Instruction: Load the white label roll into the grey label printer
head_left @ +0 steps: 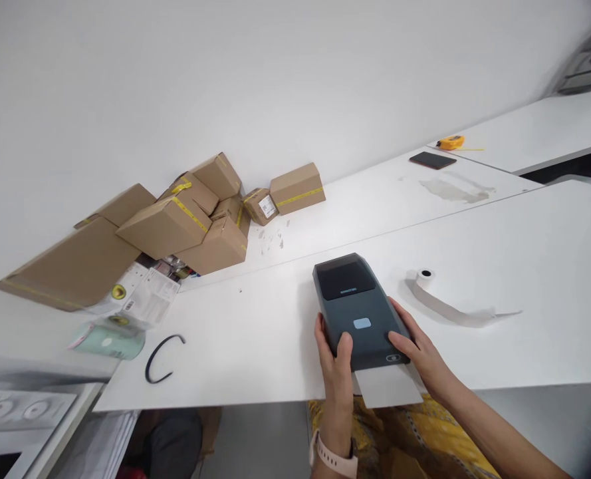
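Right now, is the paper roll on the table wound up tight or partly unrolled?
Partly unrolled: a long strip trails from the paper roll across the white table.

The single view comes from a camera on the person's head, above the near edge of the white table (245, 346), facing forward and steeply down over the yellow patterned clothing (419, 429) on the lap. It is nearest to the left hand (336, 359) and right hand (413, 347), below and right of the picture's centre, with the handheld device (359, 313) between them. The wide field runs across the tabletop to the white wall (295, 80), taking in cardboard boxes (168, 226) at far left and the tape measure (451, 142) at far right.
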Available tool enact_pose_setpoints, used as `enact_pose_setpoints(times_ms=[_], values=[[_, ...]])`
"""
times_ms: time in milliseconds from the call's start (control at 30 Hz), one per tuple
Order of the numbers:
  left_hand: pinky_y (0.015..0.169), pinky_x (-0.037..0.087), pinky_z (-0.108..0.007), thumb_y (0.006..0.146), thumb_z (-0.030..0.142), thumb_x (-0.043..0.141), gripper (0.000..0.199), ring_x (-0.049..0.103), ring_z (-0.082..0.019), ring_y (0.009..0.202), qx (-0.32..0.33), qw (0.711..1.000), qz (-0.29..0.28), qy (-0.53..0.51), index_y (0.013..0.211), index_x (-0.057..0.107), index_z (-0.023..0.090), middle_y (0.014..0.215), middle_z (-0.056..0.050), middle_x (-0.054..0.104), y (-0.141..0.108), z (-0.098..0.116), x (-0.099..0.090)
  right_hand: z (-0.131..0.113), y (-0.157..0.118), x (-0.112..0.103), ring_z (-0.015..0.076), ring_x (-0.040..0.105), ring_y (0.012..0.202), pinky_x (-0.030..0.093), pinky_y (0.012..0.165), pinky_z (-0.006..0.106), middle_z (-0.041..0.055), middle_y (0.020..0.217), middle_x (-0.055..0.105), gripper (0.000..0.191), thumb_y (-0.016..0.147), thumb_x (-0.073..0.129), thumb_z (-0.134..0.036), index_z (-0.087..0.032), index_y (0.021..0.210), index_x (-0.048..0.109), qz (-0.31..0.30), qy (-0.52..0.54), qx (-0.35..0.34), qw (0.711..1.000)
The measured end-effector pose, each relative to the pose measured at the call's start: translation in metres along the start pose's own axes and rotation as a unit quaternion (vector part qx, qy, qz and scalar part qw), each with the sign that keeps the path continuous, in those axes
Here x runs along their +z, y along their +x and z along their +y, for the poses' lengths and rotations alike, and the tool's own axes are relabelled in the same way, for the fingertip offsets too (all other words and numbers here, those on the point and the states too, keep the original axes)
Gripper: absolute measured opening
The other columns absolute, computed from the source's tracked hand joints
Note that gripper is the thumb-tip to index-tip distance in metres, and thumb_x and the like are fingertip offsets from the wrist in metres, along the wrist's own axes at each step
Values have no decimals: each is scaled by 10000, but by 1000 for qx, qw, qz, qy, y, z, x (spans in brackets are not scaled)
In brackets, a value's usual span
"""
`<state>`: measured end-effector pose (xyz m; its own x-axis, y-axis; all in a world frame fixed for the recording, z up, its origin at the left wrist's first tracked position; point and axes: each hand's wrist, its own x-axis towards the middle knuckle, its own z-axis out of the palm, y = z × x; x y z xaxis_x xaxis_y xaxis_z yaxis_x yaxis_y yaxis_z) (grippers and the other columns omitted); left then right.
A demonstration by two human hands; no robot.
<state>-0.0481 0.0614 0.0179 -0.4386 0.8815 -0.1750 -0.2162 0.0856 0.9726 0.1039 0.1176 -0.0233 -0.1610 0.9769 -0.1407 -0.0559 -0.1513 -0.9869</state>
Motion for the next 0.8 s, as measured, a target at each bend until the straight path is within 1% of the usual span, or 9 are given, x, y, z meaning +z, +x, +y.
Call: enact_pose_setpoints(times_ms=[100, 267, 333, 433, 500, 567, 633, 700, 800], values=[[1064, 507, -346, 897, 569, 628, 817, 447, -310, 1442, 6, 1000, -10, 8, 1574, 300, 251, 1638, -114, 362, 3, -6, -2, 4, 1, -1, 369, 480, 1393, 439, 1119, 532, 60, 1572, 466, 835, 812, 622, -684, -345, 1536, 383, -4, -3, -4, 1000], [1121, 456, -366, 905, 631, 569, 807, 415, -321, 1464, 53, 995, 22, 79, 1567, 345, 227, 1632, -122, 377, 5, -12, -4, 2, 2, -1, 362, 489, 1390, 480, 1090, 509, 73, 1581, 456, 813, 841, 594, -682, -330, 1540, 375, -4, -28, -27, 999], [1119, 454, -365, 907, 632, 566, 805, 429, -314, 1455, 59, 995, 11, 84, 1569, 341, 233, 1622, -122, 395, 8, -11, -5, 0, 2, -2, 360, 490, 1392, 485, 1088, 510, 81, 1580, 459, 804, 852, 593, -677, -323, 1540, 376, -15, -32, -28, 999], [1103, 462, -346, 892, 636, 594, 841, 439, -295, 1448, 55, 996, -17, 70, 1575, 319, 230, 1620, -134, 392, 3, -11, -13, -1, -3, -6, 352, 429, 1444, 458, 1117, 522, 82, 1618, 403, 790, 883, 587, -647, -336, 1564, 337, -27, -33, -49, 998], [1086, 470, -337, 869, 672, 601, 850, 468, -284, 1424, 51, 997, 8, 59, 1551, 358, 226, 1598, -147, 418, -10, -16, -22, 0, -10, -11, 334, 354, 1492, 396, 1165, 540, 58, 1657, 333, 738, 933, 539, -616, -370, 1584, 294, -20, -53, -89, 994], [1019, 508, -346, 846, 728, 578, 779, 576, -279, 1304, 38, 995, 74, 53, 1435, 507, 223, 1471, -153, 555, -29, -24, -29, 1, -19, -16, 315, 278, 1529, 318, 1210, 559, 8, 1682, 274, 606, 984, 468, -585, -412, 1554, 357, -7, -96, -143, 985], [878, 554, -348, 826, 767, 560, 662, 687, -264, 1046, 5, 994, 96, 57, 1147, 679, 200, 1152, -137, 717, -49, -32, -30, 1, -26, -20, 311, 224, 1546, 263, 1235, 573, -42, 1692, 233, 482, 1015, 401, -568, -427, 1465, 501, -8, -140, -196, 971], [716, 551, -326, 804, 787, 566, 626, 689, -229, 775, -56, 997, 35, 50, 888, 703, 182, 844, -106, 723, -63, -36, -24, 0, -30, -21, 319, 197, 1549, 233, 1244, 593, -59, 1689, 233, 456, 1029, 352, -563, -411, 1379, 602, -18, -171, -231, 958], [527, 466, -276, 709, 832, 625, 682, 591, -152, 523, -156, 986, -63, -13, 795, 671, 156, 691, -75, 678, -68, -35, -6, -3, -29, -20, 322, 177, 1550, 186, 1251, 627, -53, 1682, 247, 479, 1043, 297, -547, -395, 1358, 626, -32, -197, -257, 946]])
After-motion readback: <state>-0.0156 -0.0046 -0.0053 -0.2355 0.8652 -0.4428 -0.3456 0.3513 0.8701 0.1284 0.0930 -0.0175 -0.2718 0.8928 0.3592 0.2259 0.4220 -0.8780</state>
